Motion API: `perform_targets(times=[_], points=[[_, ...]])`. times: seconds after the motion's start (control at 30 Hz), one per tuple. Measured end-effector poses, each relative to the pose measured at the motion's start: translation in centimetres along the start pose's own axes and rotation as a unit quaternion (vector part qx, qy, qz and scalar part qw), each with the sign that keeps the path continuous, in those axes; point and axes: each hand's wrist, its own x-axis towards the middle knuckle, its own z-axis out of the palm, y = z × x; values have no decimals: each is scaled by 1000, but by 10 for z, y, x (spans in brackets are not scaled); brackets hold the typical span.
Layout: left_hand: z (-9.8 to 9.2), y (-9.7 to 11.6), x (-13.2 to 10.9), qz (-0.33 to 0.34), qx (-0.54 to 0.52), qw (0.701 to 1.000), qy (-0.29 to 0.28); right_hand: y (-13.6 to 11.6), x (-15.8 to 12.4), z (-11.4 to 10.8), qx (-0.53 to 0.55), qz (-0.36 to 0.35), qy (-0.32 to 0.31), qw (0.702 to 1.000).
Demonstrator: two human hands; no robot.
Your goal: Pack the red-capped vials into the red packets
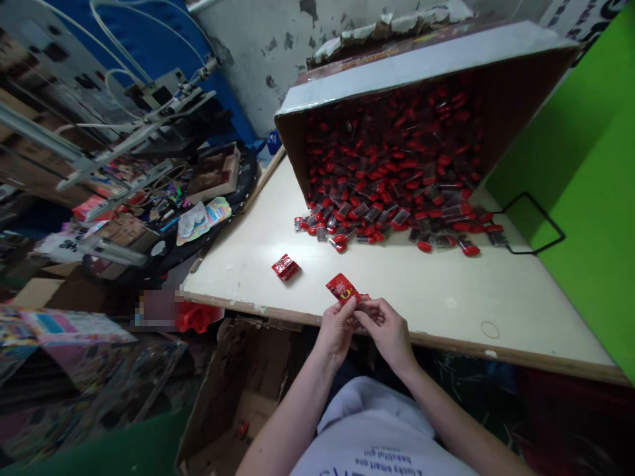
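Note:
Over the table's front edge, my left hand pinches a red printed card between thumb and fingers, its picture side facing up. My right hand is closed close against the left, its fingertips on a bit of red at the card's right end. Whether that bit is a second card I cannot tell. A small stack of similar red cards lies on the white table to the left. Beyond my hands, many small clear-wrapped pieces with red ends spill from a tipped carton.
A rubber band lies at the table's right. A black wire frame stands by the green panel. Below the left edge is an open cardboard box. A machine and a cluttered round black surface are at left.

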Motion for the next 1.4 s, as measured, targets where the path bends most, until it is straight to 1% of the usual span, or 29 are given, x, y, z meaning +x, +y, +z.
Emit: perform_targets(times=[0.07,0.1,0.2,0.27,0.33,0.37,0.43,0.5,0.57,0.63,0.7,0.77,0.83,0.9,0.97,1.03,1.1,1.17,1.2,1.3,1.4], points=[[-3,0,1,2,-18,1000,15,-1,0,0,-39,-18,7,999],[-5,0,1,4,-23,999,22,-1,0,-1,-39,-18,2,999],[-7,2,-1,8,-12,999,29,0,2,-1,27,17,-31,999],[-6,2,-2,13,3,1000,14,0,4,1,91,59,-48,993],[-5,1,-4,25,13,1000,4,0,3,3,129,92,-50,986],[-4,0,-5,33,16,999,8,1,3,4,132,97,-46,985],[-3,-3,-5,52,17,998,40,2,1,6,107,81,-30,991],[-3,-6,-4,70,15,994,79,4,0,8,62,47,-7,997],[-5,-5,-2,75,16,992,102,6,0,10,32,24,6,999],[-7,-2,-1,66,18,992,105,7,2,11,30,23,-2,999],[-9,2,0,53,20,994,91,7,4,11,40,32,-23,998],[-10,6,1,46,25,996,77,4,4,10,26,26,-35,999],[-12,7,1,52,36,994,84,1,2,9,-30,-11,-23,999],[-13,6,1,60,46,992,103,-1,-1,8,-108,-63,0,992],[-14,4,1,60,49,990,118,-1,-3,7,-150,-87,10,985],[-14,2,0,53,43,991,118,2,-2,7,-110,-57,-7,992],[-14,1,-2,41,33,994,96,5,0,9,-13,14,-35,999],[-14,0,-5,27,23,997,63,9,3,12,80,75,-53,993],[-14,0,-6,24,21,998,50,10,4,14,110,93,-53,988],[-15,0,-7,23,25,999,39,12,4,16,131,110,-37,985],[-17,2,-6,30,26,998,57,10,1,9,107,85,-63,989]])
